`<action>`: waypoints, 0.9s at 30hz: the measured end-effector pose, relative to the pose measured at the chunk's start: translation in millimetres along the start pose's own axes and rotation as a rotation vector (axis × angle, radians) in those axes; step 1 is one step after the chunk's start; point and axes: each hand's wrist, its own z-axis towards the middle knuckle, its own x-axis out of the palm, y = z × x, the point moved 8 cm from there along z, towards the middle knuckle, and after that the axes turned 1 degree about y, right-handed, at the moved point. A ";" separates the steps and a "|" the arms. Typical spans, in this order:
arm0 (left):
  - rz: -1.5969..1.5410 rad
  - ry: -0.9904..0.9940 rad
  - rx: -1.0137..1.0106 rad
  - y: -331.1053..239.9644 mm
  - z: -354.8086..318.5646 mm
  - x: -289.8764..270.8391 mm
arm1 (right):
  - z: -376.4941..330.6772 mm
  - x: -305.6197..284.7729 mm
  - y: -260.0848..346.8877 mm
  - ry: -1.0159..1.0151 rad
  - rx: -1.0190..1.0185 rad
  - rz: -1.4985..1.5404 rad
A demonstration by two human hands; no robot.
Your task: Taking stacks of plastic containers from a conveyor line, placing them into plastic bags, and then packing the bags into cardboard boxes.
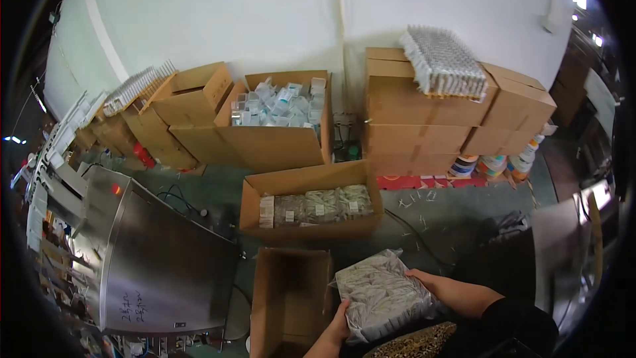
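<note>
Between my two hands is a bulky clear plastic bag [384, 295] packed with many thin, pale grey pieces whose kind I cannot make out. My left hand [340, 321] grips its near left side, thumb on top. On the far right side my right hand [429, 281] is closed on it, with the fingers partly hidden beneath. Just left of the bag stands an open cardboard box [260, 305] with only its brown inside showing. Beyond it, another open carton [311, 231] holds several similar clear bags [321, 205] in a row, some with small white labels.
A steel machine cabinet [172, 265] stands at the left. Along the wall are an open box of clear plastic containers [281, 106], stacked closed cartons [424, 116] and a rack of thin white pieces [444, 63]. Tubs [491, 164] stand at the right; a cable [417, 232] crosses the floor.
</note>
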 end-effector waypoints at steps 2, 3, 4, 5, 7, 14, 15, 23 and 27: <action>0.055 -0.007 -0.103 -27.6 24.4 -0.6 | 28.1 -0.1 31.0 0.005 0.028 0.003; 0.039 -0.019 -0.106 -45.0 39.7 0.9 | 41.2 -0.3 46.7 0.003 0.033 0.013; 0.053 -0.026 -0.112 -68.7 56.5 7.7 | 56.2 -0.4 67.1 0.004 0.046 0.013; 0.067 -0.032 -0.121 -93.8 73.7 13.7 | 70.6 -2.7 89.1 -0.020 0.039 0.037; 0.046 -0.062 -0.177 -141.6 111.2 21.6 | 90.6 2.7 134.1 -0.116 0.045 0.027; 0.033 0.021 -0.127 -255.7 224.6 54.2 | 172.5 -11.5 254.8 -0.069 0.099 0.119; 0.014 0.017 -0.187 -265.5 233.7 56.4 | 184.2 -8.1 269.6 -0.056 0.121 0.174; 0.482 -0.149 -0.028 -377.8 363.8 41.4 | 331.8 -86.7 366.5 -0.195 -0.235 -0.046; 1.170 -0.395 0.187 -368.4 478.4 -59.9 | 383.2 -104.0 343.2 -0.287 -0.236 -0.716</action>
